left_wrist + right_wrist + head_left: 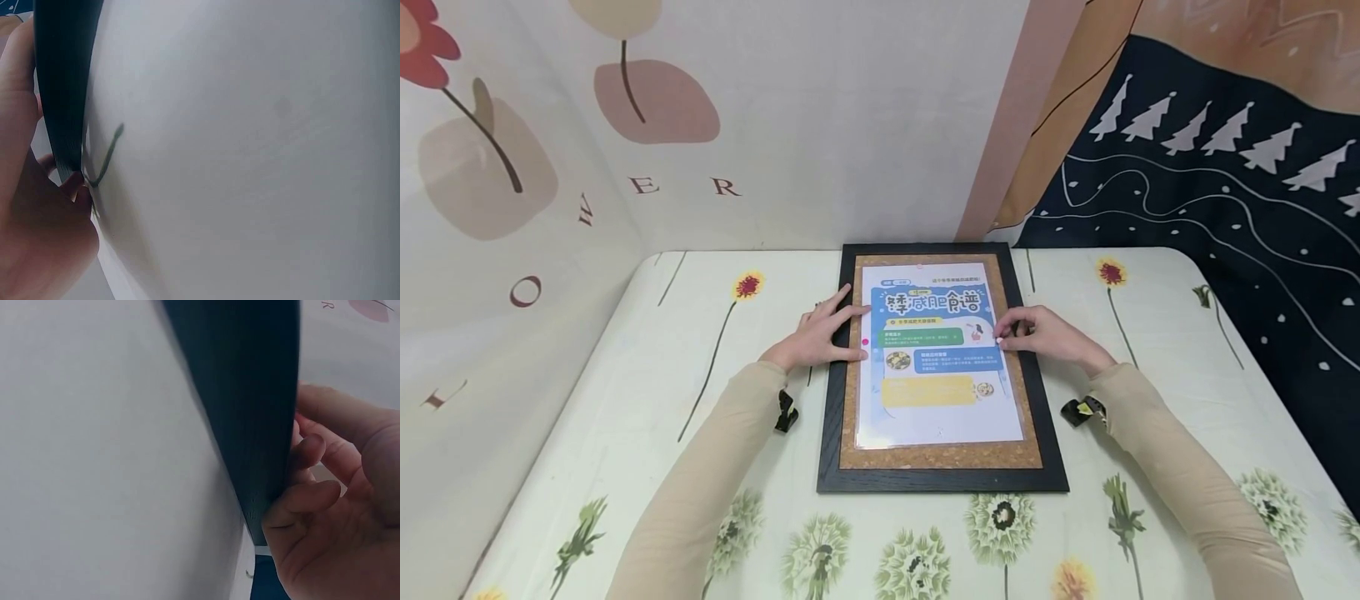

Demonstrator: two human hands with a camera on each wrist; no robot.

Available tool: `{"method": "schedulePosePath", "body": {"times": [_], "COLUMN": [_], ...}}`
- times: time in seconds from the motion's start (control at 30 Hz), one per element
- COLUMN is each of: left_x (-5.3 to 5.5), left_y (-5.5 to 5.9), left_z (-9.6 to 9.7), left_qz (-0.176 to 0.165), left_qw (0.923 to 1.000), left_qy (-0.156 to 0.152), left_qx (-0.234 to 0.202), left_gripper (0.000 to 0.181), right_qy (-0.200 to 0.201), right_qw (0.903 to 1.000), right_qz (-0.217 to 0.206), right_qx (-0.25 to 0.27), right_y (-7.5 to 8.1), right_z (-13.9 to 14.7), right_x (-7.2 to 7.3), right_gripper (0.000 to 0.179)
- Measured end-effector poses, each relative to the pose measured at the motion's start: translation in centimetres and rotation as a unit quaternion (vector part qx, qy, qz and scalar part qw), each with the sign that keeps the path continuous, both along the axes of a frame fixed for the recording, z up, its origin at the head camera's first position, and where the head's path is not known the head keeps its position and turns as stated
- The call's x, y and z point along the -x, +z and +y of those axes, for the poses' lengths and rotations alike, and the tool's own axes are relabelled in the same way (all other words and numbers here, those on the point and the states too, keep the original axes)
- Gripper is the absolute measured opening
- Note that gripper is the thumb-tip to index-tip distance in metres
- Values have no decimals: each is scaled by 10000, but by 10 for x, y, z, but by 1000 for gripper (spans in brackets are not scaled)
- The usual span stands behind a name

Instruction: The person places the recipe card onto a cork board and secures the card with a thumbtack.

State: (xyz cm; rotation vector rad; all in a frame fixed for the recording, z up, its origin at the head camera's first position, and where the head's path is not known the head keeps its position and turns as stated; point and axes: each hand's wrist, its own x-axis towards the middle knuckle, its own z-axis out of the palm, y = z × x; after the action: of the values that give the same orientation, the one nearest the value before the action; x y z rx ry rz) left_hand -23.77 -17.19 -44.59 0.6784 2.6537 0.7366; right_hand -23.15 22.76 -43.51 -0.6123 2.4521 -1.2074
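A black-framed cork board (940,456) lies on the table, with a printed sheet (947,421) flat on its cork. At the sheet's left edge is a pink pushpin (865,342). My left hand (820,332) rests across the frame's left side, fingers spread, fingertips and thumb touching the sheet's left edge around that pin. Over the right side of the frame, my right hand (1045,333) pinches a small whitish pushpin (998,340) at the sheet's right edge; fingers mostly hide it. Both wrist views show the black frame's outer side beside each hand, but not the sheet.
A flower-printed white cloth (715,467) covers the table around the board. Behind stands a pale printed curtain (820,125), and a dark cloth with white trees (1187,183) hangs at the right. Black wrist cameras (784,412) sit under both sleeves.
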Motion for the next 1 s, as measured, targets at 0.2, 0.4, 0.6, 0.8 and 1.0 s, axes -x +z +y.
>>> {"method": "schedulePosePath", "body": {"times": [0.2, 0.4, 0.6, 0.8, 1.0], "left_x": [1, 0, 0, 1, 1], "left_y": [-1, 0, 0, -1, 0], "left_z": [0, -1, -1, -1, -1], "left_qz": [51, 14, 46, 66, 62], "left_qw": [10000, 10000, 9999, 9999, 9999], "left_qy": [-45, -23, -41, -63, -69], "left_qx": [-35, -76, -80, -102, -87], "left_gripper": [80, 80, 80, 80, 80], "right_qy": [-22, 25, 37, -107, -208], "right_qw": [10000, 10000, 10000, 9998, 9996], "right_qz": [-67, -48, 6, -100, -146], "right_qx": [52, 1, 40, 111, 118], "right_y": [2, 26, 25, -1, -5], "right_z": [1, -9, -8, 3, 3], "right_x": [-2, -13, -12, 2, 3], "right_gripper": [13, 11, 10, 11, 10]}}
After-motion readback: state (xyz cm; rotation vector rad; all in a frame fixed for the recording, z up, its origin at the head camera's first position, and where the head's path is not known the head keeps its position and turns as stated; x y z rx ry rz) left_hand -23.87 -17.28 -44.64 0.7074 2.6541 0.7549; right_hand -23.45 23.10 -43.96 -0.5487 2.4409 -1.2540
